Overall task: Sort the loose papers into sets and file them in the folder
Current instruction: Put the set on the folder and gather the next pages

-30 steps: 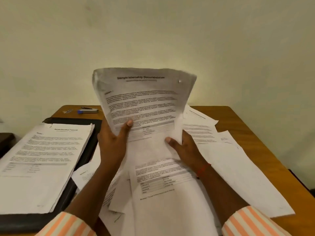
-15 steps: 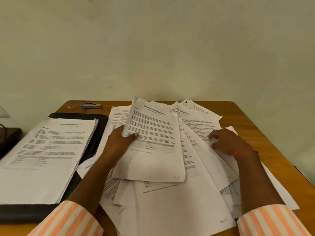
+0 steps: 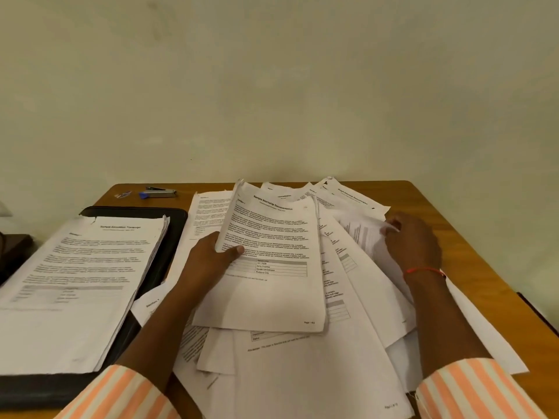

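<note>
Step in hand: sorting, by the look of it; one set is being gathered out of the heap, and filing of this set has not begun.
Left hand [image 3: 211, 258]: grips the internship set [image 3: 272, 267] at its left edge; thumb pressed on the printed face, fingers hidden beneath the pages.
Internship set: several pages headed "Sample Internship Documentation"; held tilted over the middle of the heap, its near edge low on the papers below.
Right hand [image 3: 414, 243]: at the far right of the heap; fingers curled onto the edge of a single sheet [image 3: 367, 237], apparently pinching it, though the fingertips are partly hidden.
Loose papers [image 3: 302, 373]: fanned and overlapping across the middle and right of the bench [image 3: 453, 213]; many remain unsorted.
Folder [image 3: 175, 234]: black, lying open at the left of the bench; its rim shows beside the heap.
Transcript set [image 3: 84, 282]: a thick stack headed "Sample Education Transcript"; it rests on the folder.
Stapler [image 3: 158, 193]: at the far left of the bench, well apart from both hands.
Next move: likely to check the sheet's heading against the held set; a match calls for drawing it free without dragging its neighbours and laying it square with the internship set.
</note>
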`<state>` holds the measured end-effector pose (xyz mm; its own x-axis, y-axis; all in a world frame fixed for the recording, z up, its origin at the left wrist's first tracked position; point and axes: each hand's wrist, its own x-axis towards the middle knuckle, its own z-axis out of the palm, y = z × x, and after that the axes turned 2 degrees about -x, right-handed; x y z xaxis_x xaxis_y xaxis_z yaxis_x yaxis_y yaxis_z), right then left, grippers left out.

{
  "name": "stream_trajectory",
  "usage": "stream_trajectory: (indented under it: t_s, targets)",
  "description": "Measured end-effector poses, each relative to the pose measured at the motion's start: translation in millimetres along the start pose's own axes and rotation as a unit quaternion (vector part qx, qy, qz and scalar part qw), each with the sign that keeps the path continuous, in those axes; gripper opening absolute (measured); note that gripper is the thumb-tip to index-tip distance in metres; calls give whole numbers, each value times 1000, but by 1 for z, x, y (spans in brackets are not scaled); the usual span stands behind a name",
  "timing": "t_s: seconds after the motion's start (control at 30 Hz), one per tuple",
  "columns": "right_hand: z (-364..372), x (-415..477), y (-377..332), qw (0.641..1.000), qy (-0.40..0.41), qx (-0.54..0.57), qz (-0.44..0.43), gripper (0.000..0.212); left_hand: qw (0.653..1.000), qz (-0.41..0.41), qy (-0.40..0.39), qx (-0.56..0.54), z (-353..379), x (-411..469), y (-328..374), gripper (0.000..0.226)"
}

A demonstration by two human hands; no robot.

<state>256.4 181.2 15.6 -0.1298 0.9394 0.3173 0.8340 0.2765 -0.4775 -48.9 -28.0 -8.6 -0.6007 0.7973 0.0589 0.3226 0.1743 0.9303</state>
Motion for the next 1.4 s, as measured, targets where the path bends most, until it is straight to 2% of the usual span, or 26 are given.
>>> stream_trajectory:
  t_s: [0.1,0.23,0.37,0.5,1.03,1.13,1.23,1.3,1.4]
  targets:
    - [-3,-1,0,991,121,30,54,14,1000,-1,-2,-2,-3,2,-1,28]
    - [-3,1,1,962,160,185,117,15,1000,-5,5,-11,-5,3,0,33]
    - [5,-2,-3,938,144,286,134,12,1000,2,4,-10,-3,1,1,33]
    - [6,-4,-8,926,130,327,134,14,1000,13,-3,-20,-1,-1,4,29]
    - [13,0,-2,901,63,394,169,7,999,19,1,-26,-4,-1,4,33]
    - [14,-1,-3,894,35,409,180,6,999,20,2,-33,-4,-1,4,35]
    - [16,-5,-14,889,-32,420,179,14,999,21,6,-41,-5,-1,4,37]
    - [23,-12,-28,913,-106,369,135,16,999,18,14,-41,-7,-1,3,36]
    - [30,-32,-50,936,-235,261,8,19,999,16,24,-36,-6,2,3,36]
